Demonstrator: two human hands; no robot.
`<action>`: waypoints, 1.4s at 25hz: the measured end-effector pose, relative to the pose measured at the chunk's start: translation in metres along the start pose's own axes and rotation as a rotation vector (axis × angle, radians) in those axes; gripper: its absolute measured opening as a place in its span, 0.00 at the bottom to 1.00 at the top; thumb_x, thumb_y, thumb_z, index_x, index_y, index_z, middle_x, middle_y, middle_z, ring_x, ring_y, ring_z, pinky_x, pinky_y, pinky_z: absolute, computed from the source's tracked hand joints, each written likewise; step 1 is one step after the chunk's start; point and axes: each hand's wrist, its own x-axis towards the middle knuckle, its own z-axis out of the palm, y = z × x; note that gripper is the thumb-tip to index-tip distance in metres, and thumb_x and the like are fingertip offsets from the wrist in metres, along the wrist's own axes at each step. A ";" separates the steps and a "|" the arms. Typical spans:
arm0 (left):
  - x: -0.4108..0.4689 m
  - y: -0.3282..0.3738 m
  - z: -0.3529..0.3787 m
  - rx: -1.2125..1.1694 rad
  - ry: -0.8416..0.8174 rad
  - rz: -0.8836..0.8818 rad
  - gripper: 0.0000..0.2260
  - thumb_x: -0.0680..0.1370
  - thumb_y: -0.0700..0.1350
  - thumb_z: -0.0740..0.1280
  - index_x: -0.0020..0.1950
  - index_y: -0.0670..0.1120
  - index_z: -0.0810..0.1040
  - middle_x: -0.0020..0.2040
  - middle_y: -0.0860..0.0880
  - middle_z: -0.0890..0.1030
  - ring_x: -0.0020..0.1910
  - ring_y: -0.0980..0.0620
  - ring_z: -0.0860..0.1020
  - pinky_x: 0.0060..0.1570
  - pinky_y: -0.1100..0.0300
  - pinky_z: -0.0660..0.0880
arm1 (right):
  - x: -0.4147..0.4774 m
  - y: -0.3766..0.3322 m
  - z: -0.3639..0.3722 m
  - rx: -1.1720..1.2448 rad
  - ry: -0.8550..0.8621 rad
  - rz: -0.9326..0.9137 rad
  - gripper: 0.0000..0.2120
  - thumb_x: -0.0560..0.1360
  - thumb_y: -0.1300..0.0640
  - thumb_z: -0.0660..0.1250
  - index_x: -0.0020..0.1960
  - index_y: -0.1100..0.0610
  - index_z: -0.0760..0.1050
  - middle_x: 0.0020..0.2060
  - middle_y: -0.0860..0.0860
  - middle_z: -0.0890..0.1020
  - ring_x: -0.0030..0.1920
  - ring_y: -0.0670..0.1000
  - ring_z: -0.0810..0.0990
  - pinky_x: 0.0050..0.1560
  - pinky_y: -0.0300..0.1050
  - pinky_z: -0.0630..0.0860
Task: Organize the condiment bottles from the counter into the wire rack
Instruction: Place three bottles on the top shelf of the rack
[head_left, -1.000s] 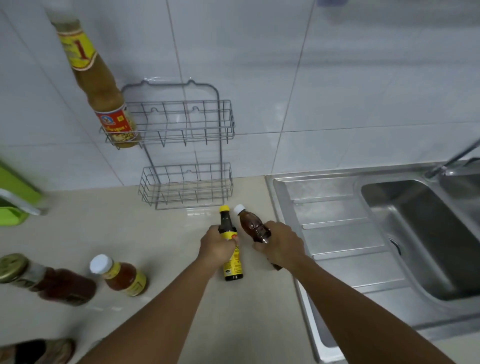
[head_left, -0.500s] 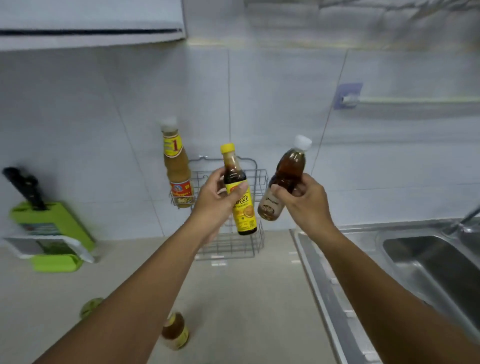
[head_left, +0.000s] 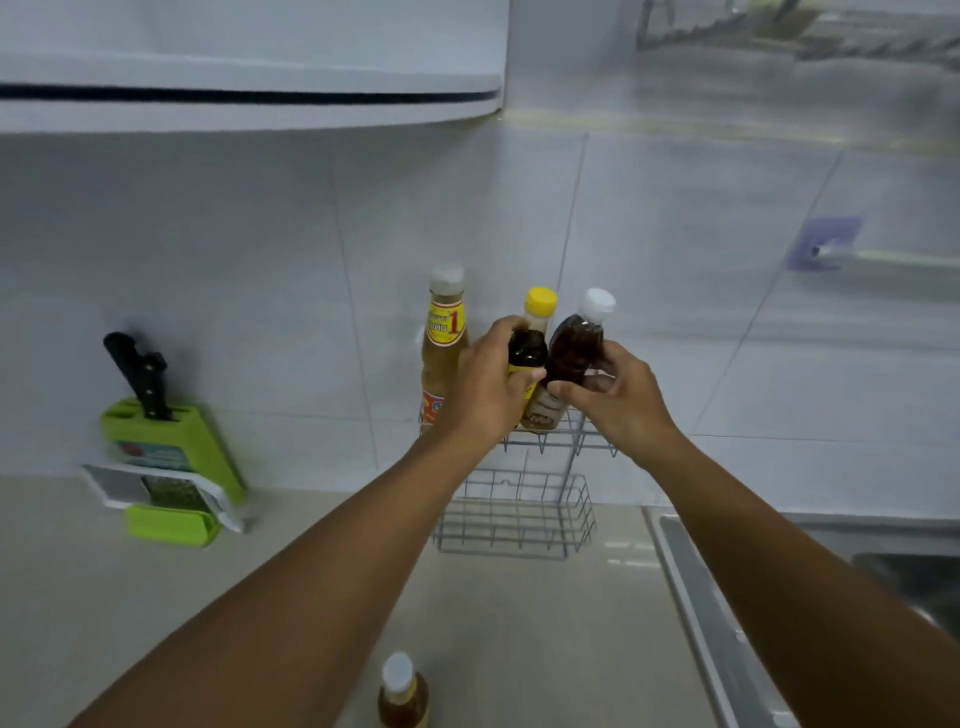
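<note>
Bottles are in both hands at the upper shelf of the wire rack (head_left: 524, 512), which hangs on the tiled wall above the counter (head_left: 130, 597). The left hand (head_left: 485, 392) is closed around a dark bottle with a yellow cap (head_left: 531, 345), and the right hand (head_left: 618, 397) is closed around a brown bottle with a white cap (head_left: 576, 353). The two bottles are held upright and pressed close side by side, probably so that both can go down into the shelf together and stand next to the tall bottle with the red and yellow label (head_left: 442, 353), which already stands at the left end of that shelf. Whether their bottoms already rest on the wires cannot be told, because the hands cover this part. The lower shelf holds nothing. One more small bottle (head_left: 402, 696) waits on the counter at the bottom edge of the view, so the task seems to be about in the middle. A green knife block (head_left: 166, 447) stands well apart at the left and does not disturb the work. For the next move, the fingers must open only when both bottles stand firmly, otherwise one could tip over the low wire edge.
</note>
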 end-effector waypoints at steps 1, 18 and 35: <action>0.000 -0.003 0.001 0.003 -0.014 -0.021 0.21 0.76 0.42 0.73 0.68 0.48 0.73 0.58 0.47 0.82 0.52 0.55 0.78 0.46 0.70 0.70 | 0.002 0.003 0.003 0.010 -0.030 -0.004 0.26 0.71 0.64 0.79 0.67 0.56 0.77 0.58 0.51 0.85 0.50 0.49 0.88 0.54 0.48 0.85; 0.020 0.037 -0.039 0.430 -0.045 0.080 0.23 0.74 0.29 0.69 0.68 0.40 0.74 0.58 0.38 0.80 0.56 0.39 0.79 0.53 0.48 0.79 | 0.005 0.002 0.012 -0.059 -0.223 -0.005 0.32 0.70 0.66 0.80 0.70 0.55 0.73 0.60 0.52 0.85 0.48 0.46 0.88 0.52 0.46 0.84; -0.017 0.018 -0.085 0.451 -0.050 0.600 0.17 0.77 0.39 0.68 0.66 0.45 0.76 0.63 0.48 0.78 0.64 0.49 0.73 0.57 0.56 0.75 | -0.019 0.015 0.025 -0.111 -0.158 0.047 0.42 0.69 0.58 0.81 0.78 0.54 0.64 0.65 0.53 0.80 0.68 0.54 0.77 0.67 0.54 0.77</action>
